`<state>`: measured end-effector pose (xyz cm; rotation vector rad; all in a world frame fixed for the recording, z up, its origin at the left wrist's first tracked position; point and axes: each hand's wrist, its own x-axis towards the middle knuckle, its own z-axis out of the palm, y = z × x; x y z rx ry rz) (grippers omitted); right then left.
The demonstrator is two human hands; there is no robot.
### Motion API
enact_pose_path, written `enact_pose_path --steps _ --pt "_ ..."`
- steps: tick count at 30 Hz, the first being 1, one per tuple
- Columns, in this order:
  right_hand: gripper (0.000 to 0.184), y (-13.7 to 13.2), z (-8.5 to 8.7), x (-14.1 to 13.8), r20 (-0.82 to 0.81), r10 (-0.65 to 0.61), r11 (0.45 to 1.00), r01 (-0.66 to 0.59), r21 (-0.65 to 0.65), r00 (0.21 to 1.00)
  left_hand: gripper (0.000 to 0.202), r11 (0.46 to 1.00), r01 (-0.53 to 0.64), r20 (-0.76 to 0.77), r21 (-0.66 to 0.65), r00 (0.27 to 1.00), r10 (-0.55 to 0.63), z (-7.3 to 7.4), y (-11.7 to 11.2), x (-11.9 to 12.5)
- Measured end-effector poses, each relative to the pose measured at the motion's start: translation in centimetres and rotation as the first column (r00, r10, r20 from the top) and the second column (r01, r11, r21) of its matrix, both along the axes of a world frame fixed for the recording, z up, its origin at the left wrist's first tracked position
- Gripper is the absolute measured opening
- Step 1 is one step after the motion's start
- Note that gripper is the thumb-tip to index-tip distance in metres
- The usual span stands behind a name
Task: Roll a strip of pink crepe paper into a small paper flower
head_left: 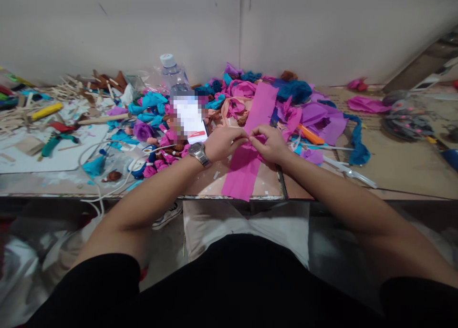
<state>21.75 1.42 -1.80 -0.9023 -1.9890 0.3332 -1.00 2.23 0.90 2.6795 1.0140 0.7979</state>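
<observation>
A long strip of bright pink crepe paper (pixel 241 178) runs from the heap at the back down to the table's front edge. Over its middle, my left hand (pixel 224 143) and my right hand (pixel 269 144) meet with fingertips pinched close together. A bit of pink paper shows at the right fingers; exactly what the left fingertips hold is hidden. Beside my left hand, a lit phone (pixel 193 120) leans against the pile. An orange-handled cutter (pixel 310 134) lies just right of my right hand.
Crumpled blue, pink and purple paper (pixel 322 120) covers the table's back. A bottle (pixel 174 75) stands behind the phone. At left are pliers (pixel 59 144), wooden sticks (pixel 71 92) and a white cable (pixel 96 187). Scissors (pixel 352 172) lie at right, near cardboard (pixel 404 166).
</observation>
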Motion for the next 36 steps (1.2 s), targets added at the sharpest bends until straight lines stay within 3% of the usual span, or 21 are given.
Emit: enact_pose_path --steps 13,21,28,32,36 --pt "0.021 -0.1 0.4 0.3 -0.066 0.003 1.0 -0.004 -0.012 0.998 0.031 0.991 -0.011 0.102 -0.132 0.994 0.025 0.8 -0.1 -0.3" --pt "0.016 -0.1 0.4 0.2 -0.06 0.019 0.999 -0.017 0.032 0.998 0.036 0.961 0.054 0.17 -0.27 0.985 -0.007 1.0 -0.5 -0.1" --pt "0.014 -0.5 0.5 0.0 -0.087 0.02 0.999 -0.018 0.031 0.996 0.038 0.947 0.096 0.169 -0.307 0.985 -0.045 1.2 -0.5 -0.2" --pt "0.014 -0.6 0.6 -0.1 -0.113 -0.002 0.999 0.006 0.033 0.994 0.04 0.903 0.144 0.234 -0.406 0.971 -0.05 0.9 -0.2 -0.3" --pt "0.015 -0.5 0.7 0.0 -0.103 0.041 0.996 -0.033 0.084 0.994 0.043 0.81 0.227 0.341 -0.541 0.94 -0.036 0.4 0.2 -0.2"
